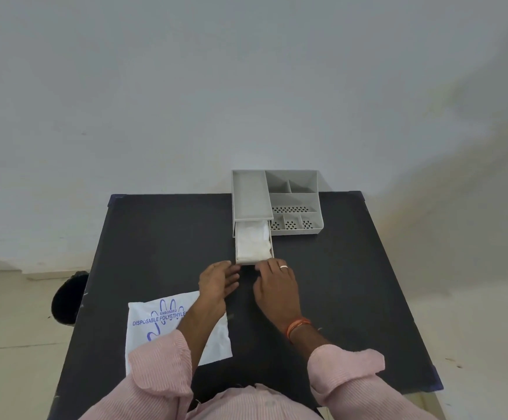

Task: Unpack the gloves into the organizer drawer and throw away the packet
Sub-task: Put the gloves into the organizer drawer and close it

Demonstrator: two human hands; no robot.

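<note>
Now the black bench [337,283] fills mid-frame; the organizer [295,201] sits at its top edge, its drawer [254,262] pulled out toward the viewer, gloves [252,242] inside. Flat packet [155,328] lies lower left. Left hand [219,280] and right hand [277,283], both loosely open, touch the drawer front.

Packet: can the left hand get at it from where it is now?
Probably yes. The packet lies flat on the table under the left forearm, nothing on top; the left hand, empty at the drawer front, need only draw back.
</note>
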